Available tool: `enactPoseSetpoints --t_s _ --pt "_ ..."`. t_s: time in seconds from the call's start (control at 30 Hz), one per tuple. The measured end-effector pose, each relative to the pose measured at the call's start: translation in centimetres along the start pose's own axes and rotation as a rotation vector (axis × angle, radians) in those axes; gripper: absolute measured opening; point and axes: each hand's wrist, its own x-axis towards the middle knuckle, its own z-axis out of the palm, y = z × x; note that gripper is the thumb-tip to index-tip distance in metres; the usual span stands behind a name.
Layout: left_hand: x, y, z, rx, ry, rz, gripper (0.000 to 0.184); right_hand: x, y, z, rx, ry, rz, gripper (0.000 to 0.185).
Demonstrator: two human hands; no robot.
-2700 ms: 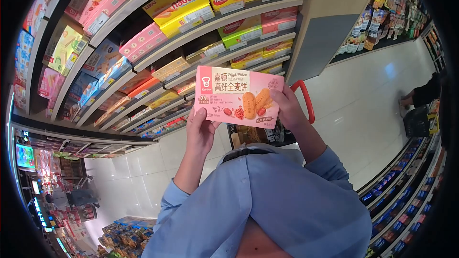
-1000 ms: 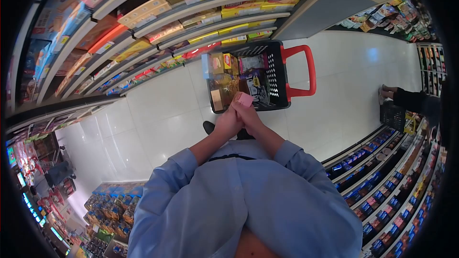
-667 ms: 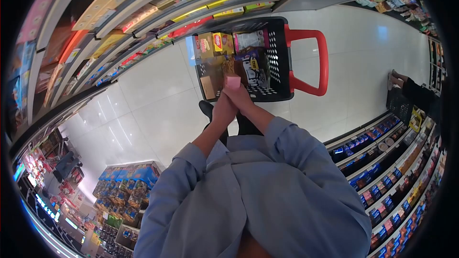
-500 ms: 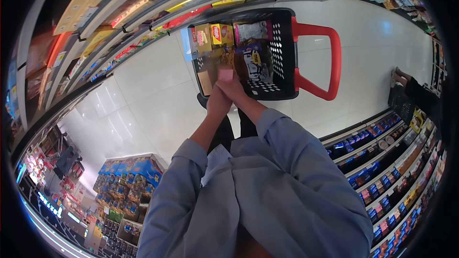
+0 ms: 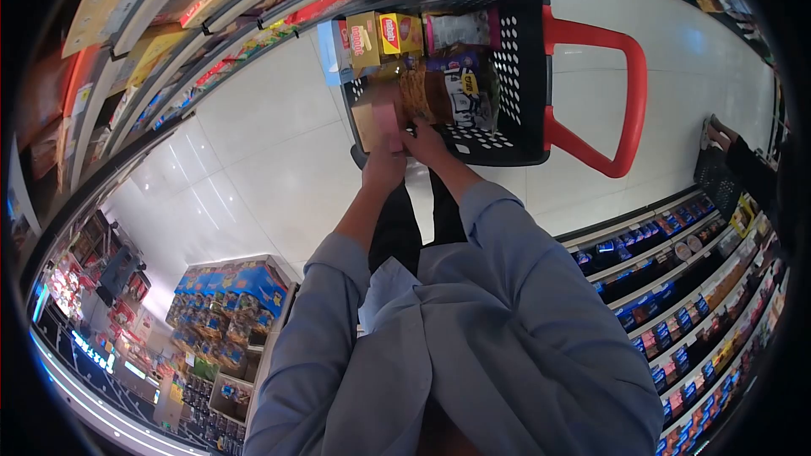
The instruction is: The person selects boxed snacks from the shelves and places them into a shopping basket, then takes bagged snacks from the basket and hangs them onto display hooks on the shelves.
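A slim pink box (image 5: 386,121) stands inside the near left end of the black shopping basket (image 5: 530,84). My left hand (image 5: 384,169) is closed round its lower end. From the right, my right hand (image 5: 427,143) presses its curled fingers against the same end, partly hiding it. Touching the pink box on its left is a plain tan box (image 5: 364,125). To the right of my fingers lies a brown and white snack bag (image 5: 448,95). Behind these are a yellow and red box (image 5: 400,34), a tan box with pink lettering (image 5: 363,40) and a pink-edged pack (image 5: 460,31).
The basket's red handle (image 5: 632,101) points right. Stocked shelves (image 5: 211,34) run along the upper left, and another shelf unit (image 5: 676,312) stands at lower right. A display of packaged goods (image 5: 228,304) is at lower left. Another person's legs (image 5: 735,152) show at far right.
The pink box shows more of its length now. My right hand has separated from my left and shifted right. The basket appears slightly higher and larger in view.
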Motion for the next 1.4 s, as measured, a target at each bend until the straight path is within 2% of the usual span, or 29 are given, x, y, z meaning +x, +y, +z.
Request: enactPoseSetpoints --t_s 0.07,0.17,0.27,0.37,0.4,0.5,0.6,0.7,0.8,0.9,1.07,1.17,1.2,1.3,1.33,1.4 --pt "-0.5 -2.3 1.2 0.000 -0.024 0.049 0.049 -1.0 0.2 -2.0 -0.018 -0.005 0.037 0.055" --pt "-2.3 -3.5 -0.5 -0.016 -0.151 0.050 0.052 -3.1 0.2 -6.6 0.004 0.015 0.021 0.050" --pt "-3.2 -7.5 -0.5 -0.073 -0.068 0.126 0.054 -0.7 6.5 -8.4 0.029 0.161 0.066 0.041" --pt "-5.4 -7.8 -2.9 -0.028 -0.032 0.070 0.053 -1.4 7.5 -12.5 -0.112 0.172 -0.037 0.040" --pt "-5.9 -8.0 -3.3 -0.018 -0.025 0.055 0.052 -1.3 7.9 -13.0 0.018 0.170 0.057 0.042" --pt "-6.0 -8.7 -3.2 -0.006 -0.018 0.021 0.051 0.6 9.8 -12.6 -0.107 0.257 -0.055 0.046" --pt "-6.4 -9.2 -2.1 -0.035 -0.044 0.002 0.050 0.1 5.5 -13.1 -0.045 0.236 0.025 0.044" --pt "-6.9 -8.6 -0.7 -0.081 -0.082 -0.027 0.050 1.2 3.6 -12.8 -0.013 0.242 0.135 0.067" --pt "-7.2 -8.0 1.0 -0.140 -0.119 -0.062 0.050 4.2 4.6 -10.8 -0.058 0.422 0.179 0.089" --pt "-7.1 -7.5 2.3 -0.176 -0.143 -0.049 0.050 5.7 4.8 -9.1 -0.214 0.549 0.211 0.098" --pt "-7.0 -7.1 1.9 -0.224 -0.133 -0.088 0.049 6.8 3.7 -8.8 -0.306 0.585 0.382 0.106" --pt "-7.6 -6.8 0.8 -0.268 -0.103 -0.119 0.049 8.7 5.0 -9.8 -0.168 0.452 0.342 0.111" --pt "-7.7 -6.9 0.5 -0.274 -0.092 -0.131 0.049 9.1 5.2 -9.9 -0.181 0.480 0.324 0.100" --pt "-8.1 -8.1 0.2 -0.267 -0.063 -0.156 0.049 11.0 8.4 -11.3 0.132 0.261 0.180 0.079" --pt "-8.2 -8.6 0.3 -0.262 -0.052 -0.162 0.049 10.9 8.8 -12.1 0.044 0.153 0.139 0.061" --pt "-8.5 -9.2 0.3 -0.269 -0.066 -0.188 0.049 10.7 9.0 -11.9 -0.136 0.140 0.135 0.054"
